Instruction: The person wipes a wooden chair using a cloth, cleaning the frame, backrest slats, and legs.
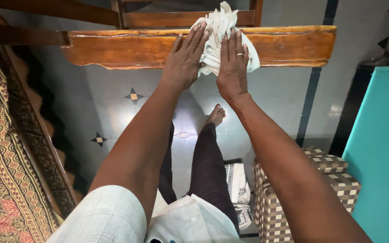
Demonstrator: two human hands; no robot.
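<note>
1. White cloth (pixel 216 40), bunched and creased, sits on the top edge of a polished wooden rail (pixel 127 47), right at the middle of the frame's upper part, with a loose end poking up above the wood.
2. Left hand (pixel 184 60) lies flat over the cloth's left side, fingers stretched out and close together, palm pressing cloth and wood; nothing is clenched in it.
3. Right hand (pixel 232 67) presses the cloth from the other side, fingers straight and pointing up, a ring (pixel 240 54) on one finger; open palm here too, no closed grip.
4. Both hands sit just beside each other, the cloth squeezed between them and spilling out past the right hand onto the rail.
5. Behind the rail runs a darker wooden crosspiece (pixel 181 19) of the same furniture.
6. Down below, a grey tiled floor (pixel 113 108) with small dark star-shaped inlays, and the person's bare foot (pixel 215 115) planted on it, dark trouser legs above.
7. Far left, a patterned woven fabric (pixel 1 171) in reds and yellows, edged by a carved dark wood frame (pixel 41 148).
8. Lower right, a checked brown-and-cream pouffe (pixel 293 189) stands near a turquoise surface (pixel 379 153) at the right edge.
</note>
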